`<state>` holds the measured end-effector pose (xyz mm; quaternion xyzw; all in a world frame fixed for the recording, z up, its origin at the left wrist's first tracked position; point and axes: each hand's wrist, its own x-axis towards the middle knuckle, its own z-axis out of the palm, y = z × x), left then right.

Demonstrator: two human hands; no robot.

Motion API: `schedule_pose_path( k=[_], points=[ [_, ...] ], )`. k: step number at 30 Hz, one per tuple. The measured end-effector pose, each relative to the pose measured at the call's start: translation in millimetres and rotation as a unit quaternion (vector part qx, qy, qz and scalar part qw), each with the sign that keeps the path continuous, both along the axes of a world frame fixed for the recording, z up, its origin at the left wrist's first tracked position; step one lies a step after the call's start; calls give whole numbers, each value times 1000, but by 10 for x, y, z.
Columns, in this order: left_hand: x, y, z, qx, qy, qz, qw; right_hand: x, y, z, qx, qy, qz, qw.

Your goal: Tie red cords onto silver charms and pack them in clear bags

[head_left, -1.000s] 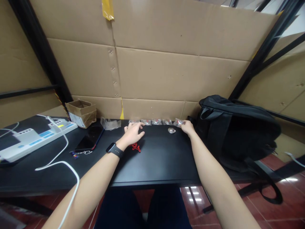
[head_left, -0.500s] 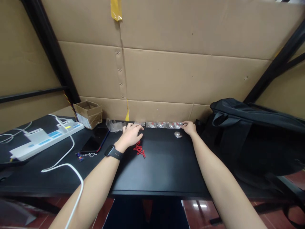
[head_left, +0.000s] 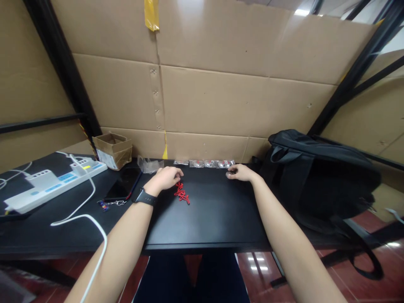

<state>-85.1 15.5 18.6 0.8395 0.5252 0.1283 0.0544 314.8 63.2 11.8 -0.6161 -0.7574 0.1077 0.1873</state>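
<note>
My right hand (head_left: 242, 173) is at the far middle right of the black table, thumb and fingers closed on a small round silvery piece (head_left: 229, 174) that they partly cover. Just beyond it, a row of clear-wrapped packets (head_left: 210, 163), with silvery and red bits inside, lies along the back edge. My left hand (head_left: 168, 177) rests low over the table with its fingers loosely bent and apart, and nothing shows in it. Right by its thumb lies a tangled red cord (head_left: 182, 195). Crumpled clear plastic (head_left: 149, 165) sits behind the left hand.
On the left are a white power strip (head_left: 58, 184) with a white cable (head_left: 91, 219), a black phone (head_left: 123, 185), a keychain (head_left: 109, 204) and a small open cardboard box (head_left: 114, 150). A black bag (head_left: 318, 181) stands at the right. Cardboard panels (head_left: 205, 101) rise behind the table (head_left: 208, 227).
My right hand has come away from the right end of the packet row and moved onto the loose round piece. My left hand has drawn slightly back, its fingers more bent.
</note>
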Motion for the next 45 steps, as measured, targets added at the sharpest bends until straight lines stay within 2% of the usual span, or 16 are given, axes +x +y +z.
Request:
schedule_pose_path(
  k=[2,8,14,18,25,27,30,34,36,41,45],
  points=[
    [-21,13,-15,-9,8,-14,1000,-48,-61,-31,-13,-7,18,1000],
    [-47,39,-46,-12,31,-38,999,-49,-125,-68,15,-4,15,1000],
    [-13,32,-43,10,26,19,999,-101,-185,-2,81,65,23,994],
    [63,-28,-43,10,16,50,999,-292,-271,53,120,136,62,981],
    [230,-67,-91,68,-2,99,993,-747,-415,42,138,215,171,951],
    [279,-61,-92,69,-49,90,992,-877,-462,30,142,231,187,944],
    [376,-62,-84,36,-184,41,981,-1055,-551,27,140,273,209,929],
    [536,-100,-78,-24,-367,-60,928,-1223,-665,51,128,336,225,905],
    [604,-130,-76,-45,-426,-85,900,-1270,-706,68,121,354,233,898],
    [688,-163,-84,-60,-498,-78,861,-1322,-768,100,109,377,242,888],
    [706,-173,-76,-66,-504,-95,856,-1328,-785,111,118,377,250,884]
  ],
)
